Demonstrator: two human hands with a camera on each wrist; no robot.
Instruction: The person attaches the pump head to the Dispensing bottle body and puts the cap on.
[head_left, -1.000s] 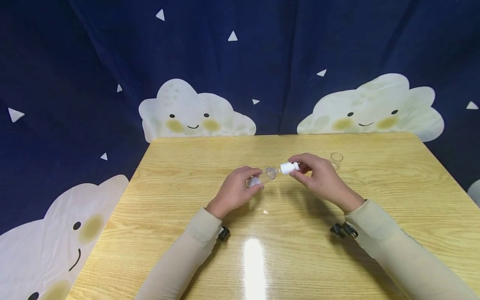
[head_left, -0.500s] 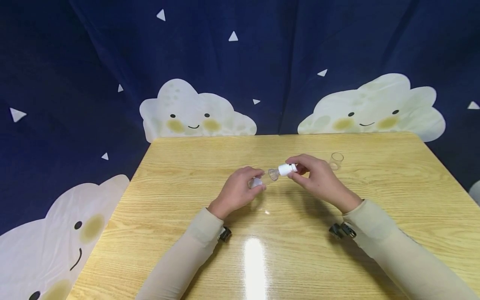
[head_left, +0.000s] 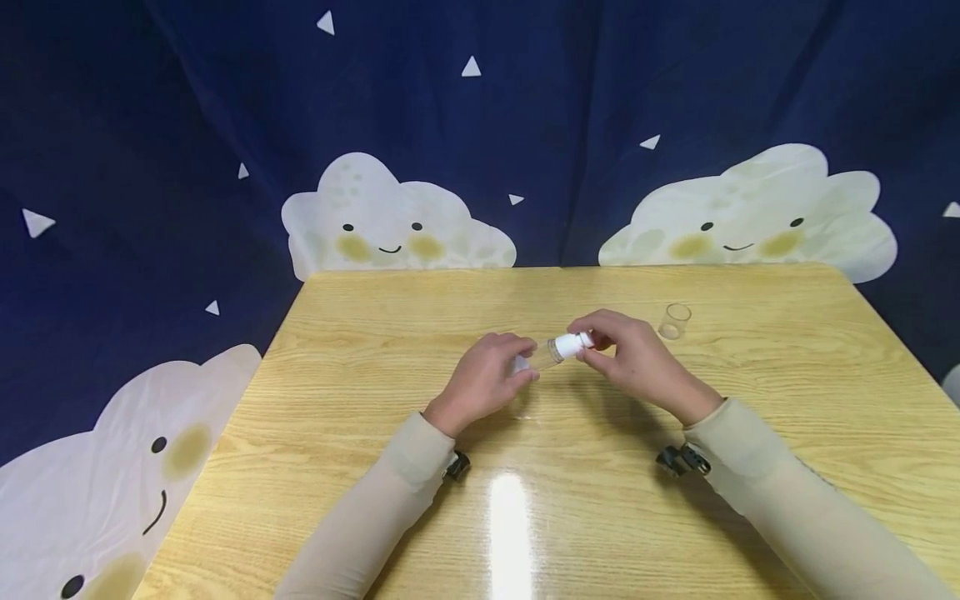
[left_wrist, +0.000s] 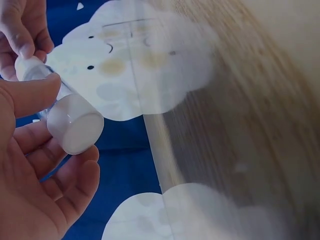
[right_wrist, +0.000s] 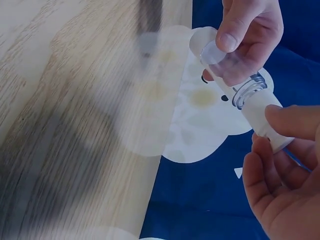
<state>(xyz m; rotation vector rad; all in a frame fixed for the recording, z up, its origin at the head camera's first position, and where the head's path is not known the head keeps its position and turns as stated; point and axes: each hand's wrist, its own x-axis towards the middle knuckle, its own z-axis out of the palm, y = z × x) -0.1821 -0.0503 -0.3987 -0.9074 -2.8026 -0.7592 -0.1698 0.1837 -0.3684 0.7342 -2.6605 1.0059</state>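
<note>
My left hand grips a small clear bottle by its lower body, thumb on one side and fingers on the other. In the left wrist view the bottle's whitish base faces the camera. My right hand pinches a white cylindrical bottle top between thumb and fingers. That top sits against the bottle's ringed neck, in line with it. Bottle and top are tilted together above the table, with the top end higher and to the right.
A clear open-ended cup or cap stands on the wooden table behind my right hand. A dark blue curtain with printed clouds hangs beyond the far edge. Black straps with devices are on both wrists.
The white top has moved left and down to the bottle's neck, closing the gap where a thin tip showed earlier. My left hand has shifted slightly right with the bottle.
</note>
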